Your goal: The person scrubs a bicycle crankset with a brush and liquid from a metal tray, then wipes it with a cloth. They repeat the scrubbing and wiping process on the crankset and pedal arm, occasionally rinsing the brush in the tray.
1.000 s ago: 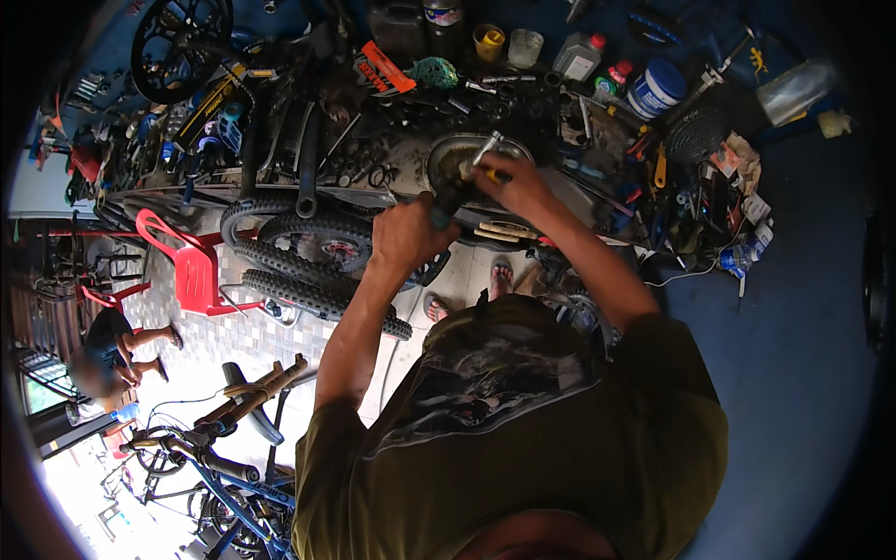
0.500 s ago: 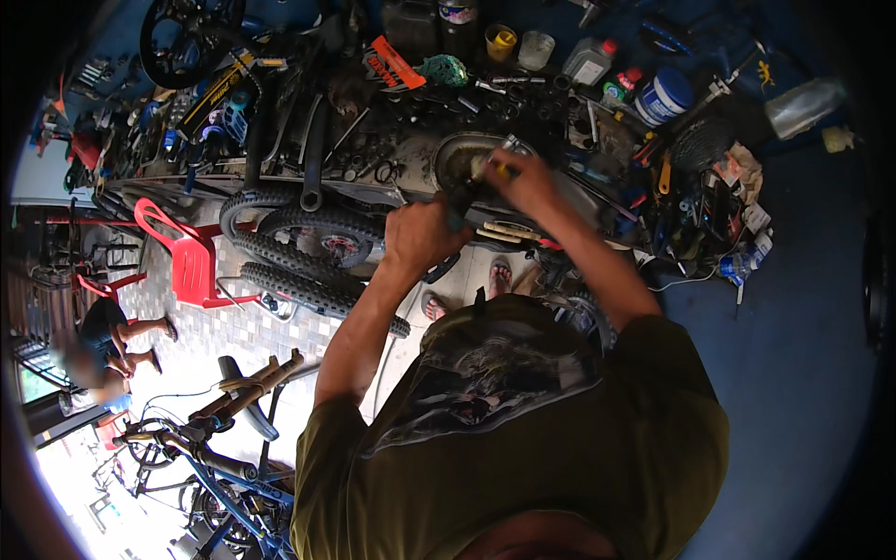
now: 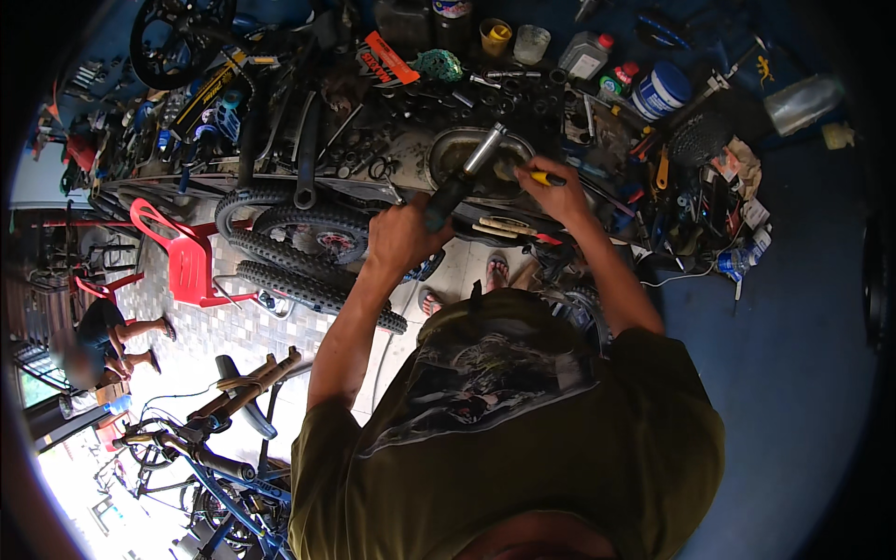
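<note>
My left hand [image 3: 403,235] is closed around the dark lower end of a bicycle part with a bare silver tube [image 3: 484,149]; its exact kind is unclear. The part tilts up and to the right over a shallow oval metal pan [image 3: 435,161] at the bench's front edge. Just to the right, my right hand [image 3: 564,200] grips a brush with a yellow and black handle [image 3: 544,177]. Its pale bristles point left, near the pan's right side and apart from the silver tube. Dark liquid or grime shows in the pan.
Tools and small parts crowd the bench, with a white tub with a blue lid [image 3: 663,91] at the back right. Knobby tyres [image 3: 308,287] and a red chair [image 3: 190,266] stand to the left. A blue bicycle [image 3: 222,493] is at lower left; a person sits beyond.
My right hand and the brush have moved right and slightly down, off the part. The silver tube now shows fully. My left hand has shifted a little left.
</note>
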`<action>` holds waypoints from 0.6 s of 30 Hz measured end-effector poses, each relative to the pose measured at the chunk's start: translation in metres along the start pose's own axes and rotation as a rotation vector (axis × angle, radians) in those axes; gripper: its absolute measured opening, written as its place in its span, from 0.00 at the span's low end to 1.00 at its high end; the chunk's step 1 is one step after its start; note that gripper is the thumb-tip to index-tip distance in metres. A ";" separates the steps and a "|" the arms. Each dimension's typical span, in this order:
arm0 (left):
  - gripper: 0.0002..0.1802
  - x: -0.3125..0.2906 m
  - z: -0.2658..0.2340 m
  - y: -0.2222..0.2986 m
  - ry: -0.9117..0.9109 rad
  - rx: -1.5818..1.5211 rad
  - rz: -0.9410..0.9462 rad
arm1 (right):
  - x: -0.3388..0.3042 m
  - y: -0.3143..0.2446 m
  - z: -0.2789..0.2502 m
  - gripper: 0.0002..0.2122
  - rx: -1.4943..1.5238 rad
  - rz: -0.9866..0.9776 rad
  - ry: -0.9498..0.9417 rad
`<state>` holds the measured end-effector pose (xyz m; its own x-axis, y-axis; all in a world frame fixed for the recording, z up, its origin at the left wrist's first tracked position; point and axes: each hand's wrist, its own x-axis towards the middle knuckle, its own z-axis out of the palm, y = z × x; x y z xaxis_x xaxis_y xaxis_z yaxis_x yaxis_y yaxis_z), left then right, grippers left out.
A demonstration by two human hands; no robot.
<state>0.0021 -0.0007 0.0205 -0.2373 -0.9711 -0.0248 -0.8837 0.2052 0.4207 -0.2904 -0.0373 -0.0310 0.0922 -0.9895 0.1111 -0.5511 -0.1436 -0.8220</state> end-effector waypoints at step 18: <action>0.23 -0.008 0.045 0.041 0.119 0.207 0.108 | -0.003 -0.047 0.044 0.10 -0.069 -0.139 0.075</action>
<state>-0.0501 0.0212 -0.0024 -0.2964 -0.9472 0.1221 -0.9224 0.3171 0.2206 -0.2282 -0.0271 -0.0178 0.1111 -0.9580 0.2643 -0.5931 -0.2773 -0.7559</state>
